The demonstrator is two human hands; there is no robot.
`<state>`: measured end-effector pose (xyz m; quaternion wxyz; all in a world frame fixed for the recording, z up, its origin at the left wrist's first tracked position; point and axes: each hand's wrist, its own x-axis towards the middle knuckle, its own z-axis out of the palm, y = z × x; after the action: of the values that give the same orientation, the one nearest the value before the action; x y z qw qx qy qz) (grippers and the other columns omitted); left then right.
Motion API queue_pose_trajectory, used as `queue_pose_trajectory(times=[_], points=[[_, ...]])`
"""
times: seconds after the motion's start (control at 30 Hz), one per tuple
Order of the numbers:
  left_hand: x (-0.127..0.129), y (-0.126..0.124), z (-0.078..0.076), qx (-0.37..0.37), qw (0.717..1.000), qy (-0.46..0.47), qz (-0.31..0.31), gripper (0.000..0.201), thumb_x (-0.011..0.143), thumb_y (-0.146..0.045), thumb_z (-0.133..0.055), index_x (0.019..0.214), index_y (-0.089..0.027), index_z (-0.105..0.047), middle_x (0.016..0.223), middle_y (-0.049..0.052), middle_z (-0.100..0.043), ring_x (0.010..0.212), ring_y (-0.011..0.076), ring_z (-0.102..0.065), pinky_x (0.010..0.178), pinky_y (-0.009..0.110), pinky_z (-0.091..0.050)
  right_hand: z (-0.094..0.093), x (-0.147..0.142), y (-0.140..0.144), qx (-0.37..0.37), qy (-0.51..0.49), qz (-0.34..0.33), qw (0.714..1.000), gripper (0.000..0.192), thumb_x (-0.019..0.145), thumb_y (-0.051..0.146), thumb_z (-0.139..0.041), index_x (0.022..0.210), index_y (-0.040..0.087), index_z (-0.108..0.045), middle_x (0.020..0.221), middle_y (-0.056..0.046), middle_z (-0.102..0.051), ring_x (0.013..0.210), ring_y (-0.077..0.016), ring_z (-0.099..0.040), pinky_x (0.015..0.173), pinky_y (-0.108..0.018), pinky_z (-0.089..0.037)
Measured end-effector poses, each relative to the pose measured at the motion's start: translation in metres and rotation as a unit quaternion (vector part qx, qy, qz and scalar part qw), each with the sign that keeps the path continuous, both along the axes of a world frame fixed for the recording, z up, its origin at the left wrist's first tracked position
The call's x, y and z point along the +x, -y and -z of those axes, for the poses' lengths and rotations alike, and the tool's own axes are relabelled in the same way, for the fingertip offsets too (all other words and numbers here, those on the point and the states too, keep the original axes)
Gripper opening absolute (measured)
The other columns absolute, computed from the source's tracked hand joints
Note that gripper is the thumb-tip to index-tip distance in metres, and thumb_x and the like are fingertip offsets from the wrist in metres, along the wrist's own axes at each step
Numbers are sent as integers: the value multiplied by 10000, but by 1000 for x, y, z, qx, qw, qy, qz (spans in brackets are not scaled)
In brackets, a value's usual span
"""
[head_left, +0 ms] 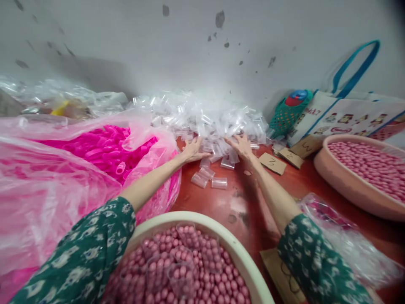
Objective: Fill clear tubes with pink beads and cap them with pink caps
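Observation:
Both arms reach forward over the red tabletop (228,202) to a heap of clear plastic tubes (190,112) against the wall. My left hand (192,151) has its fingers spread at the heap's near left edge. On the right side of the heap, my right hand (242,147) also has spread fingers, beside the tubes. Several loose clear tubes (219,183) lie between and in front of the hands. Below them stands a cream basin (249,257) of round pink beads (202,261), with several clear containers on the beads.
At the left, a pink plastic bag (63,185) holds bright magenta plastic parts (101,147). Marked cardboard pieces (272,164), a teal basket (286,116), a printed tote bag (351,114) and a pink tub (344,181) of beads stand right. Clear plastic bags (351,249) lie near my right sleeve.

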<state>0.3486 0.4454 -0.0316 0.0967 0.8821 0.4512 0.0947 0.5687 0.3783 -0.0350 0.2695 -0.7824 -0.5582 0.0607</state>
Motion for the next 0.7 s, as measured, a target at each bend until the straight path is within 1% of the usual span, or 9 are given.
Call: queue_pose_trajectory(times=[0.07,0.13,0.17,0.27,0.4,0.53,0.6,0.63,0.7], points=[[2,13,-1,-7,1000,-1,26,411,875,-322,-539,1252,-173,-473,1295,112,-482,1116,264,-518,908,494,-449,3,-18,8,-3,-8,-8,1000,437,868,492,-500,1228,246,-516,1323,-95,-440,1150,-298,-471,915,-506,-413],[0,27,-3,-16,999,-2,48,399,876,-318,-540,1241,-169,-482,1282,110,-493,1103,258,-527,901,486,-456,5,-31,22,-6,-13,-13,1000,527,829,615,-450,1255,309,-506,1373,-92,-368,1195,-357,-409,919,-543,-379],[-2,35,-4,-20,998,-3,56,394,876,-317,-540,1237,-168,-485,1276,110,-497,1096,256,-531,897,483,-459,5,-36,31,-9,-15,-16,1000,566,812,651,-433,1273,328,-491,1383,-92,-348,1201,-370,-396,918,-551,-370],[-12,60,-9,-37,996,-8,83,389,876,-318,-539,1231,-165,-490,1264,109,-506,1087,253,-537,892,479,-463,5,-46,62,-15,-13,-25,999,610,797,681,-412,1304,346,-458,1389,-91,-326,1201,-362,-389,926,-544,-355],[-30,100,-19,-76,990,-22,120,401,874,-322,-542,1240,-167,-484,1276,111,-499,1108,260,-526,909,492,-450,3,-57,106,-17,-4,-47,999,618,792,658,-448,1319,336,-442,1371,-83,-346,1201,-340,-392,950,-513,-345],[-47,132,-32,-124,981,-36,142,393,874,-318,-543,1232,-164,-490,1261,110,-510,1087,253,-539,892,480,-464,3,-70,152,-24,-2,-58,998,658,790,641,-475,1350,302,-404,1386,-107,-331,1241,-346,-352,974,-537,-315],[-52,138,-40,-146,977,-34,151,367,878,-311,-540,1210,-159,-505,1219,104,-537,1038,235,-565,856,451,-490,2,-73,171,-36,-6,-69,997,724,750,656,-524,1362,293,-394,1397,-126,-324,1263,-368,-328,961,-556,-327],[-52,137,-43,-154,976,-30,153,352,879,-309,-538,1195,-156,-514,1194,100,-551,1012,225,-577,837,436,-501,0,-74,178,-43,-9,-79,996,749,718,662,-561,1355,299,-409,1395,-125,-336,1266,-374,-331,952,-554,-342],[-48,127,-52,-155,978,-9,140,327,881,-309,-536,1165,-148,-532,1152,92,-573,969,211,-592,807,413,-514,-6,-70,184,-52,-14,-99,994,729,688,653,-606,1321,324,-457,1376,-104,-383,1256,-359,-367,944,-522,-375]])
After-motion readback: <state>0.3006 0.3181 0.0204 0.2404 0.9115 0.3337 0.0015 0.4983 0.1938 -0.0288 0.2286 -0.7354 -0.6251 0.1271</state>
